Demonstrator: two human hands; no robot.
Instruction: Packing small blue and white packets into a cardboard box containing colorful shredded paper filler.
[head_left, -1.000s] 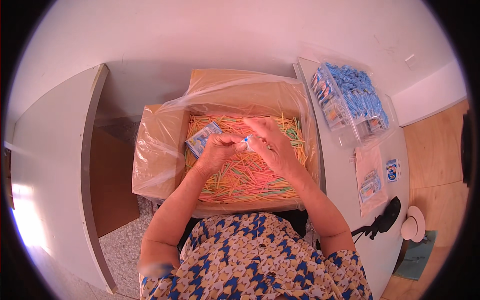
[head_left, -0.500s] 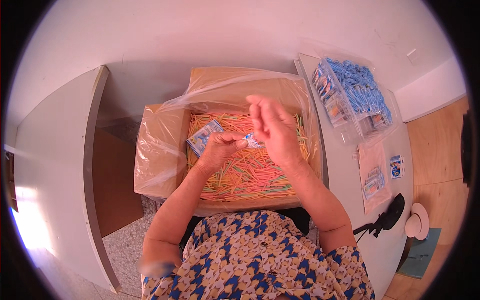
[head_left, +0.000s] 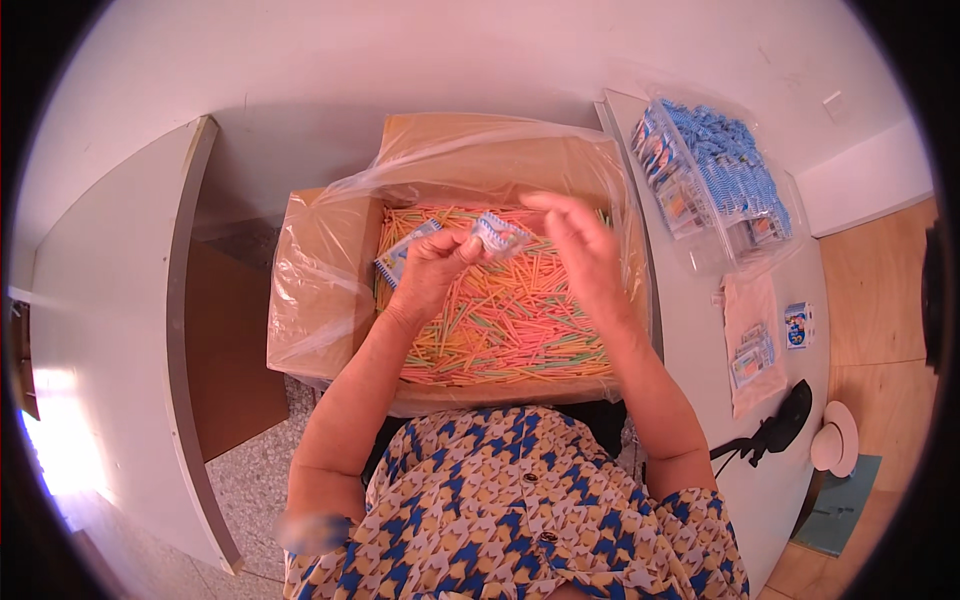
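My left hand pinches a small blue-and-white printed packet between thumb and fingers, above the open box. To the right of that packet is my right hand, its fingers apart and a little blurred, with nothing visible in them. A second blue-and-white packet shows behind my left hand; whether it rests on the sticks or is partly held I cannot tell. Thin pastel sticks in pink, yellow, orange and green fill the box below both hands.
The cardboard box has a clear plastic liner. On the right-hand table stand a clear bin of blue packets, a pink cloth with packets, a small blue box and a black object. A grey panel rises at left.
My left hand has lifted the packet slightly, and more of it shows. My right hand has moved right, away from the packet, and its fingers have spread.
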